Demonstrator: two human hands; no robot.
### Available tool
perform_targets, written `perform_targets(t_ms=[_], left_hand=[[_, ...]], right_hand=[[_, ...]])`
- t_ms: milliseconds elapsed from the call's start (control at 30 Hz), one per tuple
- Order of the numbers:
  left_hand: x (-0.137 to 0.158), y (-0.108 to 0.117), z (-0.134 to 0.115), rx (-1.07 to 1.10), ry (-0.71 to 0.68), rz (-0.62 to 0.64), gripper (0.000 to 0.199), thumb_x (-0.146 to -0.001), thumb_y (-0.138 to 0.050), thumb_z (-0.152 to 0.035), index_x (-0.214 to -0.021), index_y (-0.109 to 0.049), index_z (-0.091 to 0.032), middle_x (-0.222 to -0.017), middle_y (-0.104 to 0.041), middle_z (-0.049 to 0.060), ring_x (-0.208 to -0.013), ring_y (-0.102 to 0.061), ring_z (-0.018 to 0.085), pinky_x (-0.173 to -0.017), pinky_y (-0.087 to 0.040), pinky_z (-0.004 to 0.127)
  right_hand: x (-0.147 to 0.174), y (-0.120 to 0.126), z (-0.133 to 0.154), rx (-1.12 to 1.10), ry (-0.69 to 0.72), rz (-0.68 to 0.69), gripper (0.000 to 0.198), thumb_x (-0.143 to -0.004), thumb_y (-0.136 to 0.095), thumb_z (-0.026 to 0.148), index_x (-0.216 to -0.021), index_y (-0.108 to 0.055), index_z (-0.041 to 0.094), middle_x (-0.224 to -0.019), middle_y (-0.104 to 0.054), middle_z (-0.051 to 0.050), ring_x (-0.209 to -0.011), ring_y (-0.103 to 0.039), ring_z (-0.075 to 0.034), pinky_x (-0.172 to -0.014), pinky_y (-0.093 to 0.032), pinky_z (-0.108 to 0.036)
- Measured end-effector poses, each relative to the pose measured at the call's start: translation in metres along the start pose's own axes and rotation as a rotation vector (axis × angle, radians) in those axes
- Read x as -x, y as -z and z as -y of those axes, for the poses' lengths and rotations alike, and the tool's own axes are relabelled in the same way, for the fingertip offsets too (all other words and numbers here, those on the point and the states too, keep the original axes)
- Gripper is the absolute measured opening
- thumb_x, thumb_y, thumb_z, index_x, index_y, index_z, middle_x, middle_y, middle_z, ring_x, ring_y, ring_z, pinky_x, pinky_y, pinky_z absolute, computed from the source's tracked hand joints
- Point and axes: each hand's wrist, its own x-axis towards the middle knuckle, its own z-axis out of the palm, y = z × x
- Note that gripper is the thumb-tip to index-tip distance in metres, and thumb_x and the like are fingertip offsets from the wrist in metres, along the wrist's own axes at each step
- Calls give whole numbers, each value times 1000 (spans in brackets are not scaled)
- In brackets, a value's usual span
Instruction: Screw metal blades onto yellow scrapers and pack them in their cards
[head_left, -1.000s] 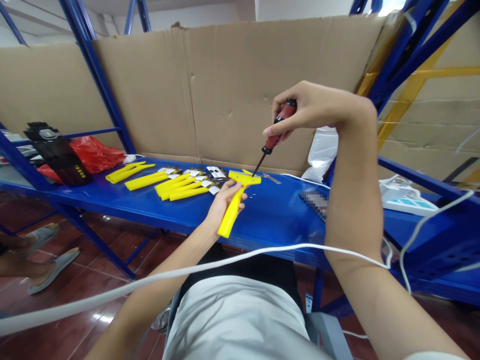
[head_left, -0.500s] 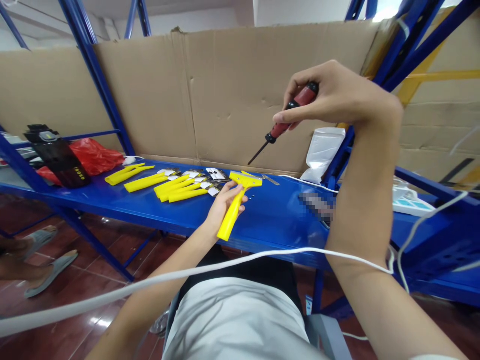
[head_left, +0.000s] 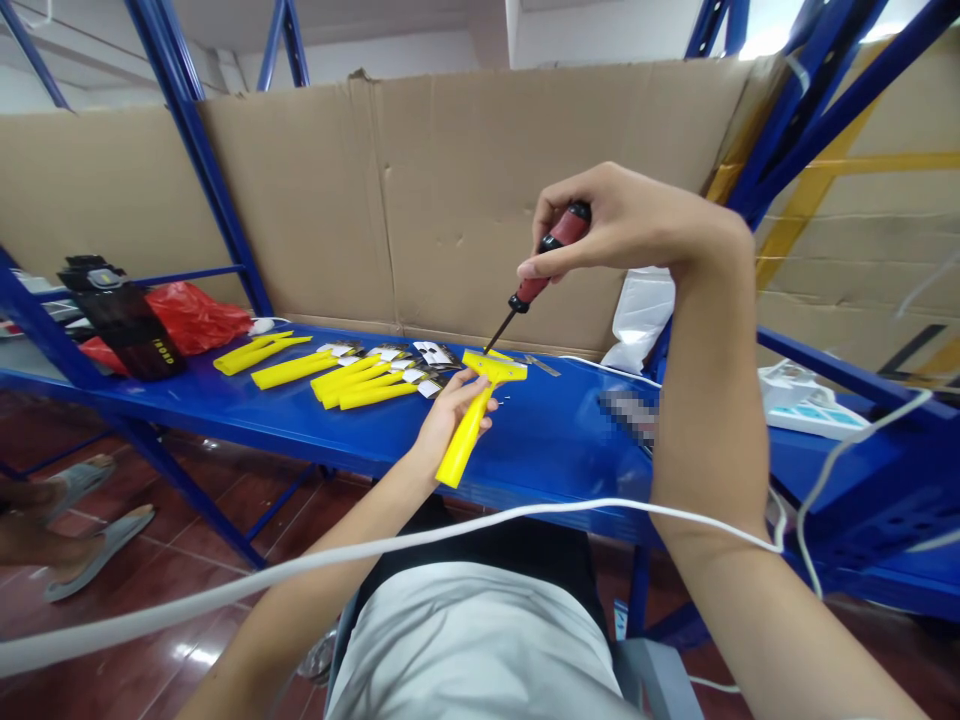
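A yellow scraper (head_left: pixel 463 440) with a wide head is gripped near its neck by my left hand (head_left: pixel 448 408), its handle pointing down toward me. My right hand (head_left: pixel 600 225) is closed on a red and black screwdriver (head_left: pixel 541 272), held tilted with the tip down. That tip meets or hovers just over the scraper's head; I cannot tell which. Beyond the head lie thin metal blades (head_left: pixel 543 366) on the blue bench. Tiny screw-like bits (head_left: pixel 504 400) lie just right of my left hand. Several more yellow scrapers (head_left: pixel 292 370) with black and white packaging rest to the left.
A dark bottle (head_left: pixel 120 318) and a red plastic bag (head_left: pixel 196 318) stand at the left of the blue bench (head_left: pixel 555 450). A white cable (head_left: pixel 525 512) crosses in front of me. Cardboard (head_left: pixel 480 200) walls the back. A white pouch (head_left: pixel 641 318) leans at right. Another person's feet (head_left: pixel 101 545) show lower left.
My right hand has moved down and left, bringing the screwdriver's tip from above the scraper to its head. My left hand holds the scraper in nearly the same place.
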Motion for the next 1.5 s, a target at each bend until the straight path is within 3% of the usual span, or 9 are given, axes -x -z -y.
perform_targets(t_ms=[133, 367, 800, 1067, 1333, 1500], left_hand=[[-1, -2, -1, 16, 14, -5, 44, -87, -92, -19, -119, -61, -22, -113, -76, 6, -70, -71, 9, -51, -51, 15], [-1, -5, -2, 13, 26, -32, 44, -88, -90, -18, -119, -60, -22, -109, -75, 5, -68, -70, 9, -49, -50, 14], [0, -7, -4, 36, 48, -51, 35, -92, -84, -14, -116, -60, -21, -105, -74, 4, -67, -69, 9, -49, -50, 14], [-1, -6, -3, 34, 50, -35, 38, -90, -89, -16, -115, -61, -20, -110, -75, 6, -68, -68, 8, -50, -49, 14], [-2, -6, -2, -12, 38, -65, 37, -91, -89, -19, -114, -59, -21, -114, -76, 7, -67, -69, 8, -49, -49, 14], [-2, -8, -3, 6, 47, -71, 39, -91, -88, -18, -113, -57, -21, -114, -76, 8, -67, -69, 8, -49, -48, 13]], right_hand=[[-7, -6, 0, 66, -7, 6, 51, -73, -97, 75, -90, -76, 32, -82, -78, -2, -101, -76, -33, -77, -55, -45], [-11, -13, 3, 44, 20, 3, 54, -72, -98, 75, -85, -75, 29, -84, -82, -3, -78, -70, -24, -63, -45, -40], [-15, -12, 0, 112, 1, -1, 52, -71, -98, 76, -88, -78, 30, -80, -76, -2, -83, -70, -26, -62, -40, -38], [-15, -14, 0, 105, 2, 27, 52, -75, -96, 76, -87, -75, 30, -82, -76, -3, -79, -59, -25, -62, -33, -40], [-15, -13, 0, 154, 13, 22, 47, -78, -96, 72, -86, -76, 30, -74, -66, -2, -73, -53, -22, -62, -31, -40], [-15, -11, -2, 129, 20, 13, 43, -77, -99, 67, -87, -79, 30, -74, -67, -1, -76, -60, -22, -64, -35, -39]])
